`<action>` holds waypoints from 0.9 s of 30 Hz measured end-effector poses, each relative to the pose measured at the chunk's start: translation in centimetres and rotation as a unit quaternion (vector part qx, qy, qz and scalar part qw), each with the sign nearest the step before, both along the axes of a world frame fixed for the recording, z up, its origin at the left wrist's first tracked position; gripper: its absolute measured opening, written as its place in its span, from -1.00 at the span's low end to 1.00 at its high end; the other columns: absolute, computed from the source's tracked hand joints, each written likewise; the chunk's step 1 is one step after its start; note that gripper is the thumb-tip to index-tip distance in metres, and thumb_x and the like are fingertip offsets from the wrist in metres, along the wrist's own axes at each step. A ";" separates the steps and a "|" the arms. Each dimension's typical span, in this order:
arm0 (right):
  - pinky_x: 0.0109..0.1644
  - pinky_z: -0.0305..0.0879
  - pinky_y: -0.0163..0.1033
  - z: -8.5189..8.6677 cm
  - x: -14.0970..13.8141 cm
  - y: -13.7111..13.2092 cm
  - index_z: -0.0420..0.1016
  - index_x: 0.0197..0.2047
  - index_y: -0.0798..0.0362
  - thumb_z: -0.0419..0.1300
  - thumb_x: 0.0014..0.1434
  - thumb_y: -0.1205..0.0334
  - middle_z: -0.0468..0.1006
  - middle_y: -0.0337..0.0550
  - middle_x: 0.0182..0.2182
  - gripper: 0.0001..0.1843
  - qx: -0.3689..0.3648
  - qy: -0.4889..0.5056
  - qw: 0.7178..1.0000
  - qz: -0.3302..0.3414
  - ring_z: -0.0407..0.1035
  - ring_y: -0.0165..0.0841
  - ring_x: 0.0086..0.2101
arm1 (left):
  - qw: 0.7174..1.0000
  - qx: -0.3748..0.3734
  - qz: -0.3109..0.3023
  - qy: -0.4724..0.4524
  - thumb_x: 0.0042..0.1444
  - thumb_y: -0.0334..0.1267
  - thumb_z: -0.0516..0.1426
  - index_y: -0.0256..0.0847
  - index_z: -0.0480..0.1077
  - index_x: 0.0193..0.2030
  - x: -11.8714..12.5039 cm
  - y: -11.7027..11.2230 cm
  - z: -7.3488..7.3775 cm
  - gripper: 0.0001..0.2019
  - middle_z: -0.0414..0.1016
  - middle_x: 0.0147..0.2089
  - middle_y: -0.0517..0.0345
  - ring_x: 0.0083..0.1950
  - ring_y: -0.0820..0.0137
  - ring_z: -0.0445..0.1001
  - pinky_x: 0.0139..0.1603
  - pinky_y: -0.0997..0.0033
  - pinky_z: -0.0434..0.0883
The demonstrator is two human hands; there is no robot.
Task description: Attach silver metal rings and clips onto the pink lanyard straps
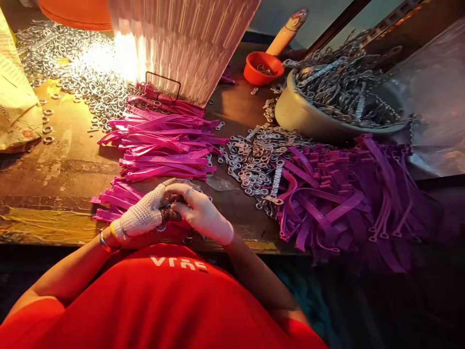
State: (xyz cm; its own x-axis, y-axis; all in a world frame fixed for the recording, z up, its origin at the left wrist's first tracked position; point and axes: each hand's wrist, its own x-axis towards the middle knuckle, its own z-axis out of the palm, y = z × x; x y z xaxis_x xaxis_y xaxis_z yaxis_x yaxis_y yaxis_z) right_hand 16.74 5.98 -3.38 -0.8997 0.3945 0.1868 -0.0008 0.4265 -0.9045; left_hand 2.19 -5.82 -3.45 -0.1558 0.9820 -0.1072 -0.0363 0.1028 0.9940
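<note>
My left hand (pixel 143 216), in a dotted knit work glove, is closed at the table's front edge. My right hand (pixel 204 216), in a smooth white glove, meets it with curled fingers. Between them is a dark brownish bundle (pixel 170 214) with small metal rings below it; its kind is mostly hidden by the fingers. Bright purple flat straps (pixel 119 198) lie beside and partly under my left hand. Just beyond both hands are more stacked purple straps (pixel 167 165).
Loose metal rings (pixel 105 104) cover the back left near a bright lamp. A ribbed translucent panel (pixel 181 43) stands behind the straps. To the right are linked metal pieces (pixel 254 160), a heap of purple straps (pixel 334 194), a full tub (pixel 308 109) and an orange cup (pixel 254 70).
</note>
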 end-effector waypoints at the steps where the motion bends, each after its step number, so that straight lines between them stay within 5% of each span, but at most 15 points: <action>1: 0.19 0.35 -0.19 0.2 -0.2 -0.3 0.43 0.14 -0.05 0.14 0.30 0.32 0.56 -0.15 0.05 -0.65 -0.016 0.000 1.000 0.023 0.46 -0.30 0.03 | 1.000 0.018 -0.007 0.006 0.11 -0.34 0.26 -0.25 0.35 0.25 -0.1 0.0 -0.1 -0.46 0.51 0.09 -0.08 0.02 0.26 0.50 0.01 0.35 0.46; 5: 0.20 0.34 -0.20 1.0 -0.2 -0.8 0.48 0.10 -0.02 0.15 0.31 0.28 0.57 -0.14 0.04 -0.70 -0.038 -0.019 0.997 0.063 0.46 -0.30 0.04 | 0.997 0.016 -0.054 -0.045 0.07 -0.34 0.31 -0.19 0.38 0.19 -0.6 -0.3 0.7 -0.48 0.48 0.13 -0.01 0.11 0.26 0.46 0.07 0.35 0.44; 8: 0.14 0.36 -0.23 1.3 0.2 -1.3 0.50 0.05 -0.01 0.16 0.29 0.27 0.59 -0.16 -0.03 -0.73 -0.039 -0.017 0.999 -0.001 0.48 -0.33 -0.04 | 0.995 -0.049 -0.065 -0.061 0.12 -0.17 0.32 -0.25 0.46 0.03 -0.6 -0.9 1.8 -0.63 0.51 -0.17 0.09 -0.25 0.42 0.47 -0.29 0.49 0.42; 12: -0.04 0.40 -0.25 0.8 0.7 -2.0 0.49 0.01 0.00 0.24 0.19 0.18 0.56 -0.17 -0.15 -0.70 -0.090 -0.015 0.988 -0.125 0.45 -0.36 -0.20 | 0.990 -0.115 0.011 -0.077 0.20 0.02 0.25 -0.29 0.46 -0.12 -0.2 -1.5 1.9 -0.64 0.33 -0.50 0.27 -0.58 0.57 0.16 -0.61 0.57 0.12; 16: -0.12 0.37 -0.26 0.4 0.6 -2.6 0.50 -0.05 0.03 0.26 0.16 0.12 0.51 -0.21 -0.24 -0.70 -0.152 -0.015 0.972 -0.180 0.39 -0.39 -0.27 | 0.991 -0.087 0.056 -0.087 0.24 0.00 0.21 -0.29 0.46 -0.03 0.5 -1.9 0.9 -0.63 0.35 -0.50 0.27 -0.58 0.57 0.15 -0.60 0.57 0.13; 20: -0.19 0.34 -0.28 0.2 0.1 -3.0 0.50 -0.07 0.04 0.26 0.14 0.12 0.50 -0.22 -0.26 -0.70 -0.192 -0.014 0.960 -0.205 0.35 -0.41 -0.31 | 0.995 -0.014 0.078 0.056 0.26 -0.23 0.15 -0.24 0.34 0.29 0.7 -2.1 0.2 -0.54 0.52 -0.31 0.15 -0.47 0.52 0.33 -0.43 0.56 0.30; 24: -0.35 0.25 -0.32 0.1 -0.7 -2.3 0.50 -0.15 0.06 0.25 0.08 0.17 0.47 -0.27 -0.36 -0.74 -0.255 -0.023 0.937 -0.239 0.29 -0.45 -0.42 | 0.963 0.046 0.067 0.257 0.16 -0.38 0.15 -0.16 0.33 0.36 0.3 -2.2 1.0 -0.41 0.57 -0.21 0.05 -0.26 0.35 0.52 -0.24 0.47 0.39; 27: -0.47 0.12 -0.35 0.3 -1.1 -1.5 0.48 -0.14 0.05 0.28 0.04 0.19 0.40 -0.35 -0.44 -0.71 -0.295 -0.011 0.915 -0.274 0.17 -0.51 -0.52 | 0.969 0.054 0.084 0.227 0.13 -0.35 0.17 -0.18 0.45 0.26 -0.3 -2.1 2.1 -0.49 0.57 -0.24 0.02 -0.29 0.33 0.51 -0.27 0.45 0.39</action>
